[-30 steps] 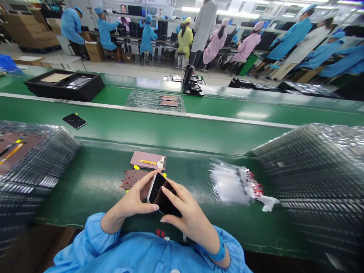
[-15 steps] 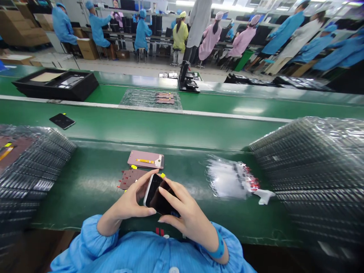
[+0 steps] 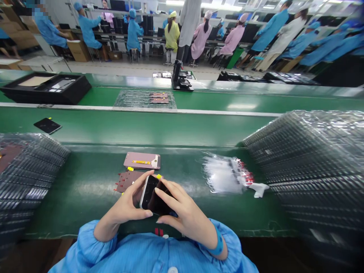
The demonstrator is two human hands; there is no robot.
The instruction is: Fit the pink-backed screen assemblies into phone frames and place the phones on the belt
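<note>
Both hands hold a black-screened smartphone with a silver frame (image 3: 155, 197), tilted just above the green belt. My left hand (image 3: 125, 201) grips its silver side, and my right hand (image 3: 184, 212) wraps over its dark face. A brown flat sheet with red tabs (image 3: 127, 180) lies beneath my left fingers, partly hidden. Just beyond it rests a rose-pink phone panel with a yellow strip (image 3: 141, 161). Small yellow tabs sit near the held phone's top edge. To the right lies a plastic bag of white parts with red tips (image 3: 224, 175).
Tall stacks of clear plastic trays (image 3: 307, 163) rise on my right, with another stack (image 3: 28, 167) on my left. A black phone (image 3: 47, 125) lies on the farther belt. Beyond stand a black parts box (image 3: 42, 88), a clear tray (image 3: 145, 99) and seated co-workers.
The whole scene has drifted left and up in the view as my head moves. Both hands still hold the phone, with little change in their grip.
</note>
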